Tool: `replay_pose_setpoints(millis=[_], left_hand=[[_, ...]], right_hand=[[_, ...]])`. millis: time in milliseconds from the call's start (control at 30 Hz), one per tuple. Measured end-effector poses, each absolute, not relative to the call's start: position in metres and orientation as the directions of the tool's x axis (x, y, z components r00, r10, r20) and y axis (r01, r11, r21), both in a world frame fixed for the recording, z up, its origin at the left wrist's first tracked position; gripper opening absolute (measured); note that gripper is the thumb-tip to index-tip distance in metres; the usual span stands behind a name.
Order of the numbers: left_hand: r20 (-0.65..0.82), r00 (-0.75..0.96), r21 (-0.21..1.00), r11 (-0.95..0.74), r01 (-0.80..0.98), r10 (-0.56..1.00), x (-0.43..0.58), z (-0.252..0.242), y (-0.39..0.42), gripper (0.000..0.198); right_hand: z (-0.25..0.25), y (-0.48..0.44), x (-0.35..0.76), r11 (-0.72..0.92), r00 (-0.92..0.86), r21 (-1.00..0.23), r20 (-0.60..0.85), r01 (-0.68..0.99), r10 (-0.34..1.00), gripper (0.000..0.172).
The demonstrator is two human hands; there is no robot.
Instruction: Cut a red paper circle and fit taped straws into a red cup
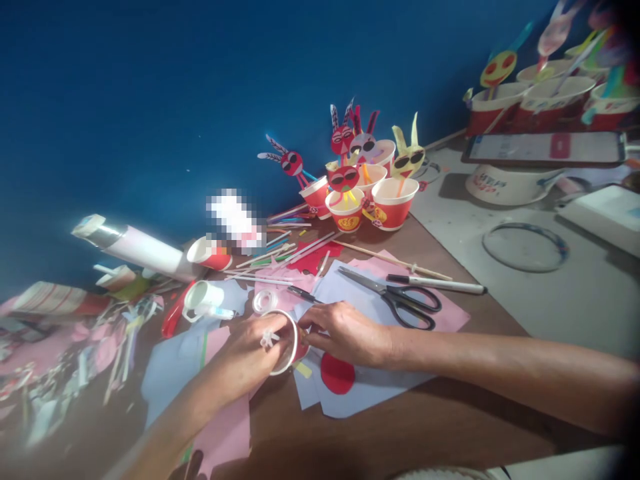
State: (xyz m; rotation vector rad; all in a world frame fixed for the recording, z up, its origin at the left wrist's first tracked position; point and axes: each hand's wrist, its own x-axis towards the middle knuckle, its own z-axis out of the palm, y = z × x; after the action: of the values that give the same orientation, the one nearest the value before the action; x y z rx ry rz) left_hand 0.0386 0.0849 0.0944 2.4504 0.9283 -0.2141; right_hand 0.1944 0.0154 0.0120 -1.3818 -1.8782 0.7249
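Note:
My left hand (250, 353) is wrapped around a red paper cup (293, 347) lying on its side, its white rim facing right. A small white piece sticks to one left finger. My right hand (345, 332) rests fingers-down at the cup's mouth, pinching or pressing something small there that I cannot make out. Under both hands lie sheets of white and pink paper (350, 393) with a red paper circle (337, 375) just below my right wrist.
Black-handled scissors (400, 297) and a marker pen (440, 285) lie just beyond my right hand. A tape roll (264, 301), a white mug (203, 298), sticks and scraps lie to the left. Finished cups with paper faces (365, 190) stand at the back by the blue wall.

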Motion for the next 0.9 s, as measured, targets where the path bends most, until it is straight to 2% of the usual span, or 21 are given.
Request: replay_pose_setpoints(millis=[200, 400, 567, 700, 900], left_hand=[[-0.215, 0.820, 0.407, -0.714, 0.569, 0.531, 0.040, 0.090, 0.083, 0.022], [-0.122, 0.802, 0.342, -0.734, 0.587, 0.584, 0.034, 0.079, 0.082, 0.020], [-0.113, 0.777, 0.335, -0.713, 0.616, 0.619, 0.031, 0.078, 0.080, 0.016], [-0.118, 0.751, 0.370, -0.673, 0.640, 0.649, 0.030, 0.077, 0.080, 0.013], [-0.040, 0.758, 0.375, -0.694, 0.615, 0.651, 0.028, 0.069, 0.082, 0.019]], right_hand=[[0.013, 0.015, 0.194, 0.254, -0.172, -0.791, 0.189, 0.556, 0.967, 0.013], [0.016, 0.014, 0.200, 0.243, -0.193, -0.836, 0.167, 0.492, 0.967, 0.016], [0.034, 0.013, 0.202, 0.159, -0.187, -0.889, 0.085, 0.430, 0.979, 0.020], [0.043, 0.013, 0.193, 0.089, -0.186, -0.884, 0.002, 0.460, 0.983, 0.012], [0.039, 0.012, 0.189, -0.072, -0.219, -0.930, -0.160, 0.359, 0.963, 0.007]])
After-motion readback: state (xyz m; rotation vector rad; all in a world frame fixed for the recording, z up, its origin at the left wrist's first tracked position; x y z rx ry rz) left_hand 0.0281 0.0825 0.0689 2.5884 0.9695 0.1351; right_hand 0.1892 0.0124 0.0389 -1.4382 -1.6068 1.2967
